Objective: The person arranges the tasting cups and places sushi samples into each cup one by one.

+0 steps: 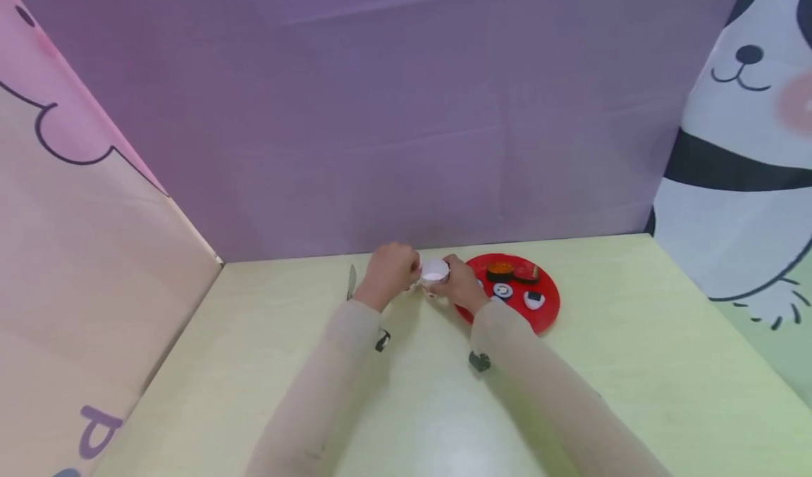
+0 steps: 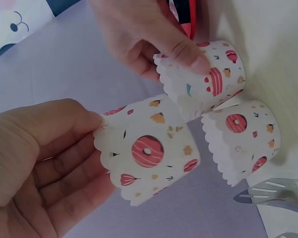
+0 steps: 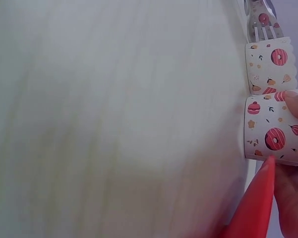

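My left hand (image 1: 388, 273) pinches the scalloped rim of a white paper baking cup (image 2: 149, 148) printed with pink donuts, held tilted above the table. My right hand (image 1: 462, 285) grips a second baking cup (image 3: 275, 131) of the same print, thumb on its side; in the left wrist view this cup stands with its base on the table. Close beside it, a third baking cup (image 2: 243, 139) stands on the table, touched by neither hand. In the head view, the hands mostly hide the cups.
A red plate (image 1: 548, 297) with several toy sushi pieces (image 1: 534, 299) lies by my right hand; its rim shows in the right wrist view. Left of my left hand lies a knife-like blade (image 1: 352, 283). Fork tines (image 3: 265, 33) show beyond the cups. A purple backdrop (image 1: 380, 146) rises behind the table.
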Tool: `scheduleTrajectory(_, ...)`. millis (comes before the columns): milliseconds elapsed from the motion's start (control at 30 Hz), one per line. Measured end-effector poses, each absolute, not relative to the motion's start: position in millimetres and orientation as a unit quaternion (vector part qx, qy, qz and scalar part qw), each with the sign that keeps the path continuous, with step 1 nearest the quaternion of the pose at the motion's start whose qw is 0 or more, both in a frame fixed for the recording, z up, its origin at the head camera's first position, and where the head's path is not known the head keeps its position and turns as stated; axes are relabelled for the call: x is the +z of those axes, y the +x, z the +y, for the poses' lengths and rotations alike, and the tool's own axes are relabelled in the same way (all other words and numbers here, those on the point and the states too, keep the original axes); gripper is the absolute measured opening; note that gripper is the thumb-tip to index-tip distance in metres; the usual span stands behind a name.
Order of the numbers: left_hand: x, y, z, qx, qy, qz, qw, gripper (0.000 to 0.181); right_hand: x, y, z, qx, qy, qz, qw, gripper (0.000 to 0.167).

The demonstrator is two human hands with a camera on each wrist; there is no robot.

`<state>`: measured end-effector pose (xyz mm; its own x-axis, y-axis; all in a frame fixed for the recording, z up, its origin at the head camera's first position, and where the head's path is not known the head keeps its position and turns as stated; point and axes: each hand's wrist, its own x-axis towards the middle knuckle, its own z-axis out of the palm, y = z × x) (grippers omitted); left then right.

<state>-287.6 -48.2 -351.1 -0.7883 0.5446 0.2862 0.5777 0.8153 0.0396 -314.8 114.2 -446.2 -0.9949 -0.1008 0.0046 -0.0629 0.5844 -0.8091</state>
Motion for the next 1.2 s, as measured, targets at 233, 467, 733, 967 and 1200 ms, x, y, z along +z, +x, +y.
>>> scheduleTrajectory(233, -360, -279, -52, -0.064, -0.302, -0.945, 0.107, 0.015, -445, -314, 116, -0.454, -0.025, 0.89, 0.036, 0.059)
scheduleTrajectory(467, -370, -273, -54, -0.071, -0.324, -0.939, 0.093, 0.011, -447, -314, 117, -0.448, -0.034, 0.893, 0.021, 0.055)
scheduleTrajectory(733, -383, -270, -54, -0.075, -0.326, -0.941, 0.057, 0.022, -446, -315, 117, -0.444, -0.029, 0.895, 0.019, 0.057)
scheduleTrajectory(967, -394, -272, -57, -0.059, -0.315, -0.946, 0.049, 0.02, -443, -315, 117, -0.445, -0.037, 0.895, 0.015, 0.054)
scheduleTrajectory(1200, -405, -273, -64, -0.067, -0.313, -0.946, 0.044, 0.015, -444, -315, 113, -0.444, -0.029, 0.895, 0.022, 0.053)
